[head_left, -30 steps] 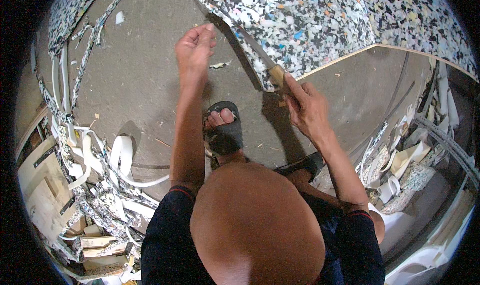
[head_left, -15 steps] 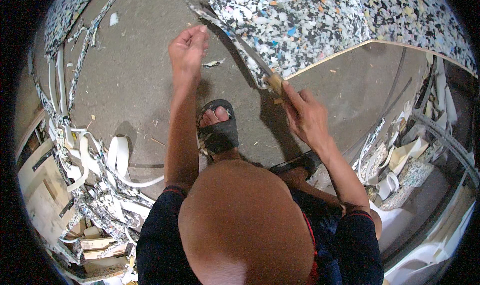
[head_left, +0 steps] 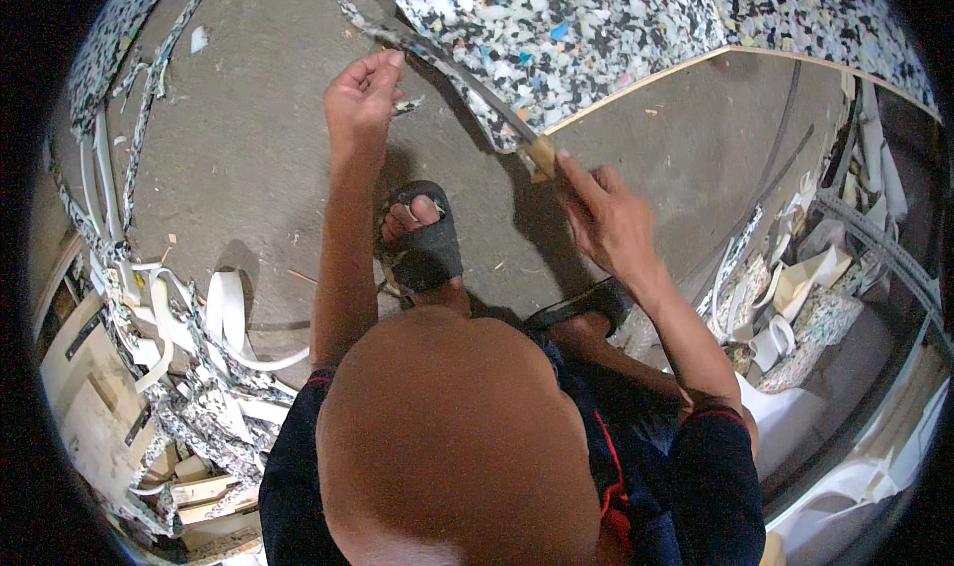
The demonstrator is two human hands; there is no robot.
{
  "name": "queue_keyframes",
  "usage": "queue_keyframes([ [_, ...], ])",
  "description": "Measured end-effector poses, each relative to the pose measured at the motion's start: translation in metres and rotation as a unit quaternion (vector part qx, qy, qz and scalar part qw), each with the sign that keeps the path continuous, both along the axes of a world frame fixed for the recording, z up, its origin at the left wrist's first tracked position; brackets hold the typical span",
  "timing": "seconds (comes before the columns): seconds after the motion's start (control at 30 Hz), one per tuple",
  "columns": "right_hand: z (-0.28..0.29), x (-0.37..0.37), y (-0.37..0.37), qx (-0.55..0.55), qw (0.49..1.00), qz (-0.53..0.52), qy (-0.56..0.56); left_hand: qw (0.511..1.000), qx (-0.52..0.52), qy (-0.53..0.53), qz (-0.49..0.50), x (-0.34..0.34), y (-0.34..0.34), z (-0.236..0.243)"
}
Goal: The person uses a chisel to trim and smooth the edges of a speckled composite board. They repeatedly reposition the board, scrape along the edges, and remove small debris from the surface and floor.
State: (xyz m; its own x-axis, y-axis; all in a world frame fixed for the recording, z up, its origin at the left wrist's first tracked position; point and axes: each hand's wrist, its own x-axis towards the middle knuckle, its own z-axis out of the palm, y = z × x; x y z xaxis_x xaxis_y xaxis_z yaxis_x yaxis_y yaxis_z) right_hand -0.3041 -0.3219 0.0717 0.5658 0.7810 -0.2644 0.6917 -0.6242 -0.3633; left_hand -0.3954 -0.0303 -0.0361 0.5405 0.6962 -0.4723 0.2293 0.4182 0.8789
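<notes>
My right hand (head_left: pixel 608 213) is wrapped round the pale yellowish handle of a long knife (head_left: pixel 542 157). Its thin dark blade slants up and left along the edge of a speckled foam sheet (head_left: pixel 586 29) in black, white and coloured bits. My left hand (head_left: pixel 360 99) is closed, thumb against fingers, just below the far end of the blade. What its fingers pinch, if anything, I cannot make out. A narrow speckled foam strip (head_left: pixel 343 0) trails from that spot toward the top edge.
Tangled foam offcuts (head_left: pixel 214 407) and wooden pieces lie at left. More white and speckled scraps (head_left: pixel 795 318) are heaped at right. Another speckled sheet (head_left: pixel 114 49) stands at upper left. My sandalled foot (head_left: pixel 419 238) is on the grey floor (head_left: pixel 248 149) between my arms.
The view has shifted slightly, so the sheet sits higher and a little further left. Both hands keep nearly the same pose, the right one still on the knife.
</notes>
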Motion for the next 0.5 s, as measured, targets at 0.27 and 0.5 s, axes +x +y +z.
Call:
queue_keyframes([
  [0.27,-0.01,0.001,0.007,0.031,0.999,0.028,-0.015,1.0,0.02,0.009,-0.012,0.002,-0.004,0.009],
  [0.5,0.002,-0.001,-0.002,0.018,1.0,0.004,0.004,0.999,0.018,0.037,-0.034,0.0,-0.015,0.004],
])
